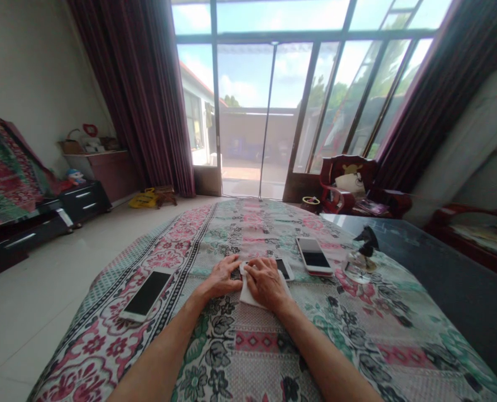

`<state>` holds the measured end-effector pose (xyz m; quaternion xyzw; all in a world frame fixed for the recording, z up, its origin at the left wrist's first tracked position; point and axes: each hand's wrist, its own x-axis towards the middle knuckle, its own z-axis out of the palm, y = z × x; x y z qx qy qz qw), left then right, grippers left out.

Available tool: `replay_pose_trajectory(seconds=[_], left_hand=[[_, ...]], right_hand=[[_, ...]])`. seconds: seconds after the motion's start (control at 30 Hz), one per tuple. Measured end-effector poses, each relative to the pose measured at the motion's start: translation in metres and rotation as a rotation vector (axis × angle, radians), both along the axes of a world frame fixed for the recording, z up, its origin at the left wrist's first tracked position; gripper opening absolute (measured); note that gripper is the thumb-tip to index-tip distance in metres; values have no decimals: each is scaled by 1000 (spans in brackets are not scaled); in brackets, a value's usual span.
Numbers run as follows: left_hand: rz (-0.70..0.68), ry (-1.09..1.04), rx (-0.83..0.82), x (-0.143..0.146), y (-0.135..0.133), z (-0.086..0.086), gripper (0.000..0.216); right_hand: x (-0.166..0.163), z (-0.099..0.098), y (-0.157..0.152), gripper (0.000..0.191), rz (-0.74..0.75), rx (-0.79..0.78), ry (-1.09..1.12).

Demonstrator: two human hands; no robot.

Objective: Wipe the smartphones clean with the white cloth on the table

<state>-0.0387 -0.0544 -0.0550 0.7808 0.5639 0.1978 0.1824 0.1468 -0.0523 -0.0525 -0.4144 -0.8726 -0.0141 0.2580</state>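
A white smartphone (289, 269) lies crosswise on the patterned cloth in front of me, its middle hidden by my right hand (267, 282). That hand is closed over a folded white wiping cloth (251, 298) and presses it down on the phone. My left hand (223, 277) rests at the phone's left end, thumb and fingers apart. To the left, a second white smartphone (146, 294) lies screen up. A third smartphone (314, 254) lies to the right, with a reddish edge under it. Past it stands a clear spray bottle (360, 262) with a black trigger head.
A floral tablecloth (265, 340) covers the table. A dark tabletop (453, 273) adjoins on the right. Beyond are a red wooden chair (348, 184), glass doors (252, 134), purple curtains (143, 100) and a black drawer cabinet (85, 204).
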Motion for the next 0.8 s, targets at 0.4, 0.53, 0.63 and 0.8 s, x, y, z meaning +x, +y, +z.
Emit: replay_pose_trajectory(seconds=[0.4, 0.53, 0.63, 0.8], left_hand=[[-20, -4, 44, -3, 6, -10, 58], [-28, 0, 49, -4, 8, -12, 59], [-25, -4, 47, -4, 7, -11, 60], [-54, -25, 48, -4, 1, -6, 59]], right_hand=[[4, 0, -4, 16, 87, 22, 114], [5, 1, -5, 19, 106, 4, 94], [9, 2, -8, 22, 131, -19, 83], [16, 3, -17, 27, 155, -39, 61]])
